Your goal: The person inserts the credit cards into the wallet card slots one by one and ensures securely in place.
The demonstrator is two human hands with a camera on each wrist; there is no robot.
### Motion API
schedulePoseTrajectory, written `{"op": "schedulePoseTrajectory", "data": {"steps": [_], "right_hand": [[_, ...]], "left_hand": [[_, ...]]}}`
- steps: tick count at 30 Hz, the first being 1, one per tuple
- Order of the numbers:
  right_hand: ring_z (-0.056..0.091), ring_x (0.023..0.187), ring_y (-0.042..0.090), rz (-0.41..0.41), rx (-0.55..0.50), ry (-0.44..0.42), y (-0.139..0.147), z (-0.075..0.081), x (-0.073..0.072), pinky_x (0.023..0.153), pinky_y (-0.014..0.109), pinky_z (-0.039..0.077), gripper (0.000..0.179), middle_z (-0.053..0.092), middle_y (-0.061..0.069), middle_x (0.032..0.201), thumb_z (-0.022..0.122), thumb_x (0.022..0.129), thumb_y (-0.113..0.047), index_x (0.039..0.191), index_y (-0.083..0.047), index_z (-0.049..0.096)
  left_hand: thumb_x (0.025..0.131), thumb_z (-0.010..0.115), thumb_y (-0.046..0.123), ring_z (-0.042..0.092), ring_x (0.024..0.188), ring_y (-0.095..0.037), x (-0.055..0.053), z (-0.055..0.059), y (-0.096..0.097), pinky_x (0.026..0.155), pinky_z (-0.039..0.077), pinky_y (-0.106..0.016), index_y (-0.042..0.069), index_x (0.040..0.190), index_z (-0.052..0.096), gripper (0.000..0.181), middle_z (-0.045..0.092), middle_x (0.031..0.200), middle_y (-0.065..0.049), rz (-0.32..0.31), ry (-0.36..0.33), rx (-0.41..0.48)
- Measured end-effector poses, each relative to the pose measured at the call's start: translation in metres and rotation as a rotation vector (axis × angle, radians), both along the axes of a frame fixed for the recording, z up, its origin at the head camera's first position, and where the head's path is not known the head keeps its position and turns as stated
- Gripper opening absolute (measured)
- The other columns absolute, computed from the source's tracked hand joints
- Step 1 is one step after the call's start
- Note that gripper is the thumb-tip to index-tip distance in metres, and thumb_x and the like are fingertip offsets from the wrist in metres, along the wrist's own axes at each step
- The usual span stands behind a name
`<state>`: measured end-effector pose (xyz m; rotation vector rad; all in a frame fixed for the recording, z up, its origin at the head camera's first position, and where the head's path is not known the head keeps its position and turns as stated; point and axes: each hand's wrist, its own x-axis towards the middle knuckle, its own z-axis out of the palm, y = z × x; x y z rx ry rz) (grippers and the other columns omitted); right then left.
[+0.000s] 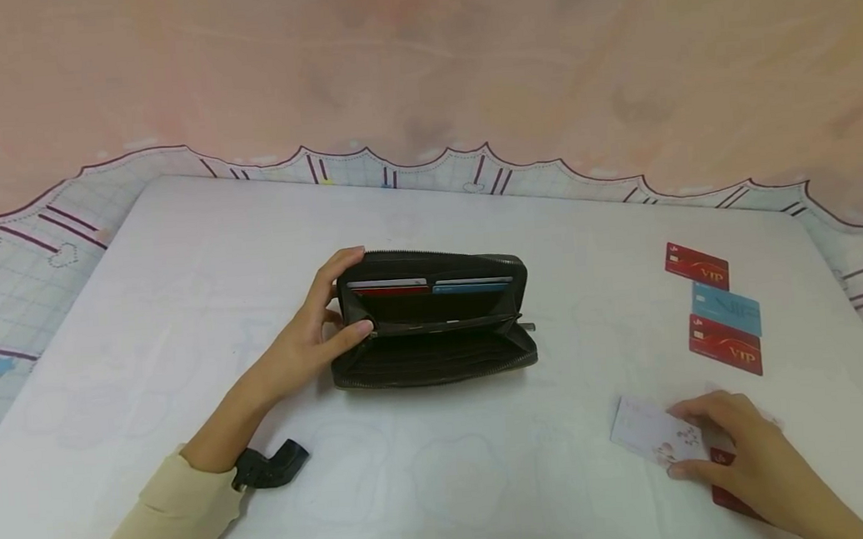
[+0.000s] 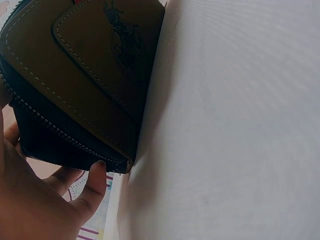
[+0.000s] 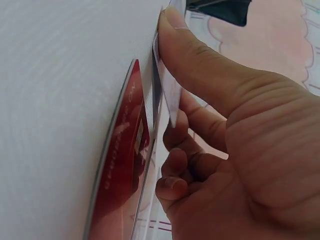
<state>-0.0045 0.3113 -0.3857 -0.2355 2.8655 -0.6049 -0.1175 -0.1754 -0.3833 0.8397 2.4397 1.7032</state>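
Note:
A dark zip-around wallet (image 1: 431, 263) lies spread apart on the white tabletop, its compartments facing up. Red (image 1: 388, 291) and blue (image 1: 470, 288) cards show in its upper slots. My left hand (image 1: 297, 341) grips the wallet's left end, thumb at the inner corner. The left wrist view shows its stitched brown outside (image 2: 75, 95) with a dark emblem. To the right, my right hand (image 1: 748, 456) pinches a white card (image 1: 649, 430) with a floral print between thumb and fingers. Under that hand lies a red card (image 1: 733, 495), partly hidden; the right wrist view shows its face close beside the white card.
On the right of the table (image 1: 179, 320), a red VIP card (image 1: 690, 266), a blue VIP card (image 1: 727, 311) and another red VIP card (image 1: 722, 345) lie overlapping in a column. A black wrist device (image 1: 272, 466) is on my left wrist. Scalloped patterned cloth (image 1: 417, 166) borders the far edge.

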Motion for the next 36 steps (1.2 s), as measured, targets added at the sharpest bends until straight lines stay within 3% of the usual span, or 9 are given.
{"op": "schedulePoseTrajectory", "data": {"steps": [7, 11, 14, 18, 22, 29, 33, 36], "right_hand": [[0.048, 0.079, 0.009, 0.036, -0.067, 0.106, -0.003, -0.002, 0.002, 0.069, 0.007, 0.04, 0.058, 0.051, -0.002, 0.103, 0.09, 0.06, -0.018, 0.11, -0.013, 0.061], [0.049, 0.075, 0.009, 0.003, -0.026, 0.046, -0.004, 0.003, 0.002, 0.065, 0.017, 0.045, 0.057, 0.053, -0.003, 0.1, 0.088, 0.065, -0.016, 0.114, -0.013, 0.059], [0.054, 0.077, 0.01, -0.025, -0.001, -0.03, -0.003, 0.006, 0.002, 0.07, 0.024, 0.051, 0.055, 0.057, -0.001, 0.104, 0.085, 0.072, -0.017, 0.119, -0.013, 0.058], [0.056, 0.083, 0.012, -0.021, -0.013, -0.041, -0.001, 0.009, 0.004, 0.075, 0.032, 0.053, 0.051, 0.057, 0.0, 0.112, 0.082, 0.075, -0.013, 0.12, -0.014, 0.057], [0.055, 0.081, 0.011, -0.015, -0.025, -0.005, 0.002, 0.01, 0.004, 0.072, 0.03, 0.054, 0.049, 0.058, -0.001, 0.109, 0.081, 0.076, -0.01, 0.119, -0.015, 0.059], [0.058, 0.08, 0.01, -0.052, -0.118, -0.09, 0.008, 0.011, 0.002, 0.069, 0.035, 0.055, 0.037, 0.06, 0.0, 0.11, 0.074, 0.085, -0.016, 0.12, -0.016, 0.061], [0.058, 0.084, 0.012, -0.063, -0.11, -0.11, 0.011, 0.013, 0.0, 0.07, 0.036, 0.055, 0.037, 0.06, 0.002, 0.113, 0.073, 0.086, -0.02, 0.122, -0.017, 0.061], [0.057, 0.085, 0.011, -0.052, -0.097, -0.061, 0.011, 0.017, -0.004, 0.071, 0.033, 0.054, 0.037, 0.062, 0.001, 0.113, 0.075, 0.085, -0.019, 0.12, -0.018, 0.063]], "left_hand": [[0.091, 0.06, -0.001, 0.025, 0.13, -0.019, 0.0, 0.0, 0.0, 0.075, 0.041, -0.037, 0.022, 0.152, 0.017, 0.079, 0.01, 0.157, -0.001, -0.005, 0.005, 0.008], [0.091, 0.06, -0.001, 0.026, 0.129, -0.019, 0.0, 0.0, 0.0, 0.075, 0.041, -0.036, 0.022, 0.152, 0.017, 0.079, 0.01, 0.157, -0.002, -0.009, 0.007, 0.012], [0.091, 0.06, -0.002, 0.027, 0.128, -0.02, 0.0, 0.0, 0.001, 0.075, 0.041, -0.036, 0.022, 0.152, 0.017, 0.079, 0.01, 0.157, 0.001, -0.014, 0.005, 0.018], [0.091, 0.06, -0.001, 0.028, 0.127, -0.02, 0.0, 0.0, 0.001, 0.075, 0.041, -0.036, 0.022, 0.152, 0.017, 0.079, 0.011, 0.156, 0.003, -0.018, 0.002, 0.022], [0.091, 0.061, 0.0, 0.029, 0.126, -0.02, 0.0, 0.001, 0.001, 0.075, 0.041, -0.035, 0.023, 0.152, 0.017, 0.079, 0.01, 0.156, 0.004, -0.015, -0.002, 0.021], [0.092, 0.06, 0.0, 0.028, 0.127, -0.02, 0.001, 0.0, 0.0, 0.075, 0.041, -0.036, 0.023, 0.152, 0.016, 0.078, 0.01, 0.157, 0.0, -0.011, 0.003, 0.014], [0.092, 0.06, 0.0, 0.028, 0.127, -0.02, 0.0, 0.0, 0.0, 0.075, 0.042, -0.035, 0.022, 0.152, 0.016, 0.078, 0.01, 0.157, 0.0, -0.01, 0.009, 0.013], [0.092, 0.06, 0.001, 0.029, 0.127, -0.02, 0.0, 0.0, 0.0, 0.075, 0.042, -0.035, 0.022, 0.152, 0.017, 0.078, 0.01, 0.157, 0.001, -0.01, 0.01, 0.012]]}}
